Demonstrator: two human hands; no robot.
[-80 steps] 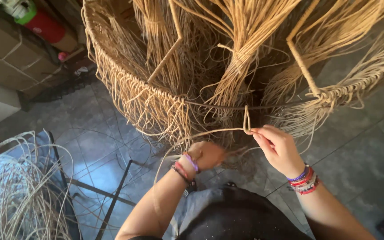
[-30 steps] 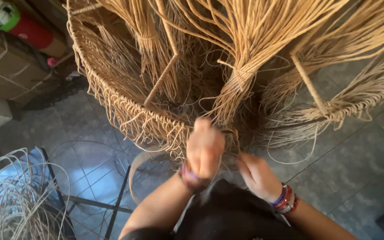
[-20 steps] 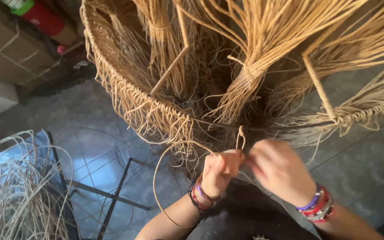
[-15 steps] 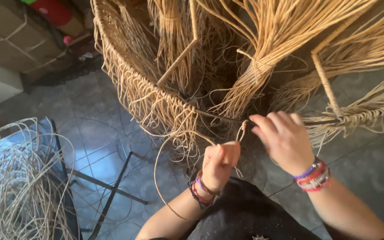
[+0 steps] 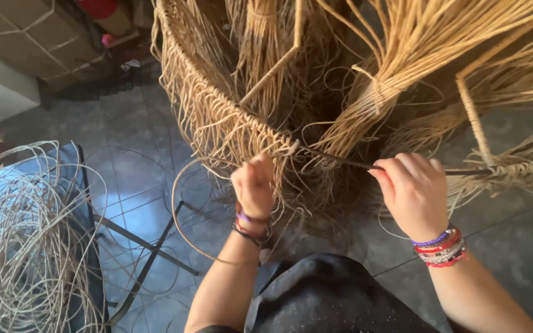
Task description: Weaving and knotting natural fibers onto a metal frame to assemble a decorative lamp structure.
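Observation:
A large round frame (image 5: 205, 92) wrapped in tan cane strands stands in front of me, with bundles of loose cane (image 5: 402, 68) hanging inside it. My left hand (image 5: 254, 185) is closed around a thin cane strand (image 5: 183, 209) that loops down to the left below the frame's rim. My right hand (image 5: 411, 191) pinches the bare dark metal rim (image 5: 340, 161) where the wrapping ends. Both wrists wear bead bracelets.
A tangled coil of loose cane (image 5: 20, 246) lies on a blue surface at the left. A dark metal stand (image 5: 143, 246) sits on the grey tiled floor (image 5: 118, 148). Cardboard boxes (image 5: 32, 31) are stacked at the upper left.
My hands have moved apart: the left pulled the strand down and left, the right shifted right along the rim. The small loop of cane held between them is gone.

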